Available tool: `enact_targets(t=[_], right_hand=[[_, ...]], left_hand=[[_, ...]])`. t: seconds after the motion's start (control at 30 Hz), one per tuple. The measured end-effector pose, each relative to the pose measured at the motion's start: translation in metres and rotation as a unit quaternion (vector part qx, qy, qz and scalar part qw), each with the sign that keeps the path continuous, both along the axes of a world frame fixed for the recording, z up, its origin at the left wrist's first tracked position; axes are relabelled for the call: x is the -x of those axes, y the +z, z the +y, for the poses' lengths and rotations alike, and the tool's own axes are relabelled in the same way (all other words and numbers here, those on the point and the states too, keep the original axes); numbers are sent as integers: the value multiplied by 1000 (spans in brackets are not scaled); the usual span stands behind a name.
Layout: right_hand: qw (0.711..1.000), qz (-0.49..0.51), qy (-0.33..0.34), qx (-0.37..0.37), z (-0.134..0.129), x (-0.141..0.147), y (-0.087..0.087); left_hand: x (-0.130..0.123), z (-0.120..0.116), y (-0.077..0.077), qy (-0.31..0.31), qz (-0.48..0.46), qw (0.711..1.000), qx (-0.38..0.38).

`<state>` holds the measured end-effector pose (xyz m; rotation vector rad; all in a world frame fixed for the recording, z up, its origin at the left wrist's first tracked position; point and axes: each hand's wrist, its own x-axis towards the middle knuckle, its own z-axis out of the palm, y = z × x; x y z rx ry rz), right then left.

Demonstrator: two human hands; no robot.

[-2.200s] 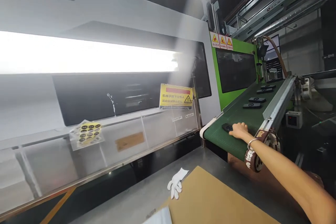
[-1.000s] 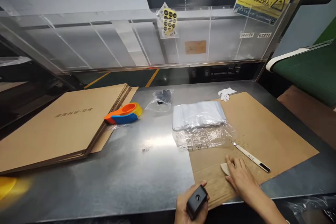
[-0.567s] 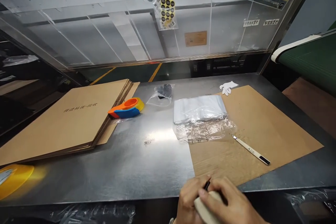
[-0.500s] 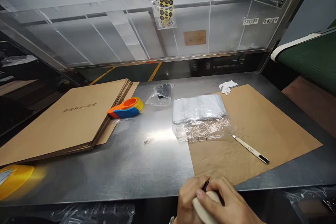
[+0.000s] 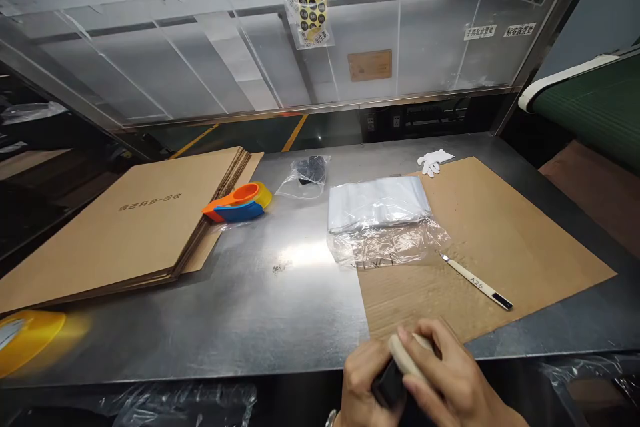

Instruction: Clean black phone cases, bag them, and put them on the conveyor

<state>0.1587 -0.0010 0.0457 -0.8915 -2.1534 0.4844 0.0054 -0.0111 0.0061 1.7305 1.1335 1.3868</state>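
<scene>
Tape roll [image 5: 43, 341], yellow: lay at the far left of the metal table [image 5: 215, 333], cut off by the picture's edge. Cardboard stack [image 5: 120, 227]: lay flat, dark print on its top sheet. Tape dispenser [image 5: 239, 203], orange and blue, loaded with yellow tape: lay at the stack's right edge. Clear bag [image 5: 310, 191]: lay toward the table's far side, a dark object inside. Sticker sheet [image 5: 313, 10], yellow with round black labels: hung on the clear panel beyond the table.

Left hand [image 5: 364, 377], bare: was closed around a black part [image 5: 387, 383], held low at the table's near edge; the part's lower portion was hidden. Pack of clear bags [image 5: 379, 202]: lay behind the hands, partly on bare metal, partly on brown board. Cream piece [image 5: 406, 355]: was gripped by the right hand [image 5: 460, 373] between thumb and fingers, up against the black part; the exact contact was not clear. The two hands were close together.

White glove [image 5: 435, 161]: lay by the board's far end. Knife [image 5: 475, 280], pale handle marked A26: lay slantwise on the brown board [image 5: 530, 240], its blade toward the bags. Green conveyor belt [image 5: 595, 93]: ended beyond the table's right side.
</scene>
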Motion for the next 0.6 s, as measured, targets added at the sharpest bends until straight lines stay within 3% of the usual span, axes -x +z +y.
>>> enact_targets(t=[0.1, 0.17, 0.23, 0.33, 0.43, 0.57, 0.6], right_hand=[[999, -8, 14, -32, 1, 1, -1], [999, -33, 2, 2, 2, 2, 0], [1000, -21, -17, -10, 2, 4, 0], [999, -9, -5, -35, 1, 5, 0], [999, -28, -4, 45, 1, 5, -3], [1000, 30, 1, -9, 1, 4, -6], [999, 31, 7, 7, 1, 3, -4]], left_hand=[[0, -1, -5, -7, 36, 998, -44], [-1, -1, -7, -6, 50, 998, -31], [-1, -1, -7, -15, 56, 998, -15], [-1, 1, -6, -18, 37, 999, -5], [0, 2, -7, -37, 38, 998, 22], [1, -2, -14, -17, -16, 999, 25], [1, -4, -16, -16, -27, 999, 22]])
